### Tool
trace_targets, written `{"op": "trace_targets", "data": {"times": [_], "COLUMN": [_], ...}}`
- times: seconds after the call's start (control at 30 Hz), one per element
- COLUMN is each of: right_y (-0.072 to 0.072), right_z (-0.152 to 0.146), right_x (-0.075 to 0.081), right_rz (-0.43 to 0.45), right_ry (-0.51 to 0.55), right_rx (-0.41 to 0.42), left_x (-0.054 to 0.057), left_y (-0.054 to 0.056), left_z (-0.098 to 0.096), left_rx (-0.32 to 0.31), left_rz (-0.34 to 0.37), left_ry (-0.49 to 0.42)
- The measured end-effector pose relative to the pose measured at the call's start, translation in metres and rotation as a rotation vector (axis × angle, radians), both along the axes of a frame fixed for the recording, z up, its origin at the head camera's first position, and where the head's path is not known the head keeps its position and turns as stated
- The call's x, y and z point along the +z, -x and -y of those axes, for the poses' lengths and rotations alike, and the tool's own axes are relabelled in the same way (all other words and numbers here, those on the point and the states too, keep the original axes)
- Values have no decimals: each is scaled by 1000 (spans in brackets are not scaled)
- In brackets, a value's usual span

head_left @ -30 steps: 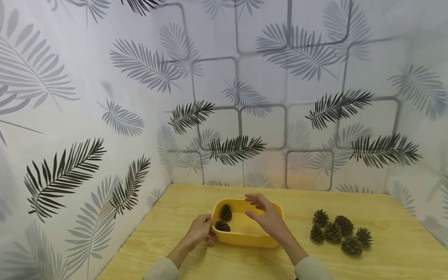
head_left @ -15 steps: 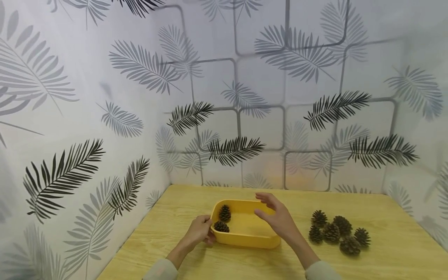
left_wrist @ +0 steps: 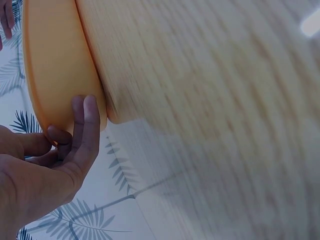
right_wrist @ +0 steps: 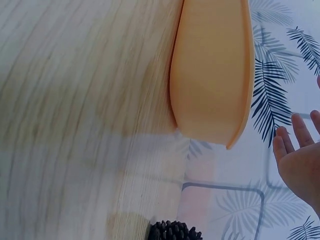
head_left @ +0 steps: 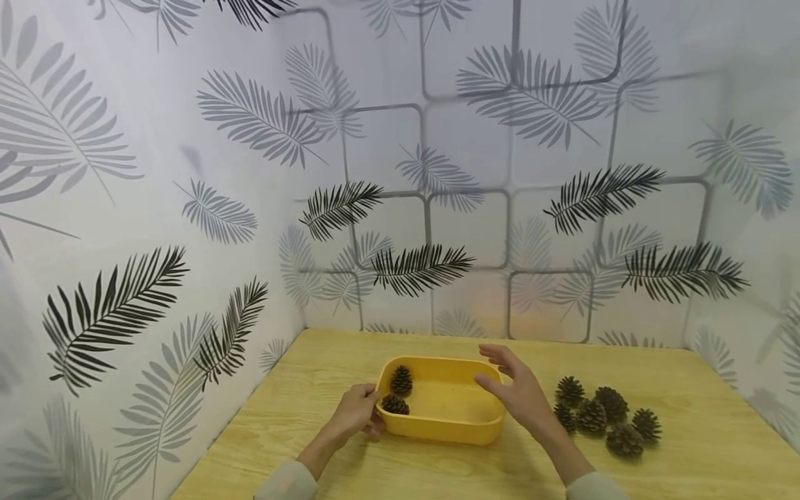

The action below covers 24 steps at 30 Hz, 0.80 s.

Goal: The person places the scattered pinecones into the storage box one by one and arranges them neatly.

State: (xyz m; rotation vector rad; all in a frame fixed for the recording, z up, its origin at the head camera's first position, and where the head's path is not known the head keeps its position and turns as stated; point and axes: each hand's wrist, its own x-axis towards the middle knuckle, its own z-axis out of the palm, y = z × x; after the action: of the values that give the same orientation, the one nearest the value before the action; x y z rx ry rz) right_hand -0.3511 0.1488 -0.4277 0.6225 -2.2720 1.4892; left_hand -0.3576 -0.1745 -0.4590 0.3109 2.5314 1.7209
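A yellow oblong bin point(head_left: 440, 429) with rounded corners stands on the wooden table. Two pine cones lie at its left end, one pine cone point(head_left: 402, 380) behind the other pine cone point(head_left: 395, 404). My left hand point(head_left: 355, 410) grips the bin's left end, thumb at the rim and fingers along the outer wall, as the left wrist view point(left_wrist: 65, 145) shows. Over the bin's right end hovers my right hand point(head_left: 515, 389), fingers spread and holding nothing. In the right wrist view that right hand point(right_wrist: 300, 160) is above the rim, apart from the bin point(right_wrist: 212, 75).
Several pine cones point(head_left: 592, 417) sit in a cluster on the table point(head_left: 706, 444), to the right of the bin. A wall point(head_left: 469, 229) with printed leaves rises behind the table, and another stands at its left side.
My right hand has moved rightward from above the bin's middle to its right end, staying empty. My left hand keeps its hold, and the bin has stayed in place.
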Motion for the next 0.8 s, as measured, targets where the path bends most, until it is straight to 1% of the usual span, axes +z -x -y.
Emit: {"op": "trace_targets", "data": {"times": [0.2,0.47,0.7,0.8], "right_y": [-3,-5,-8,-9], "right_z": [-11,-26,-39,-46], "right_x": [-2,-7,-8,-6], "right_rz": [0,106,120,153], "right_ry": [-19,-43,-63,-74], "right_rx": [-47,-159,-209,-221], "left_x": [0,-1,0,-1], "left_y": [0,0,0,0], "left_z": [0,0,-1,-1], "left_rx": [3,-2,-1,2], "left_rz": [0,-2,-1,-4], "left_ry": [-3,-7,-4,-1]}}
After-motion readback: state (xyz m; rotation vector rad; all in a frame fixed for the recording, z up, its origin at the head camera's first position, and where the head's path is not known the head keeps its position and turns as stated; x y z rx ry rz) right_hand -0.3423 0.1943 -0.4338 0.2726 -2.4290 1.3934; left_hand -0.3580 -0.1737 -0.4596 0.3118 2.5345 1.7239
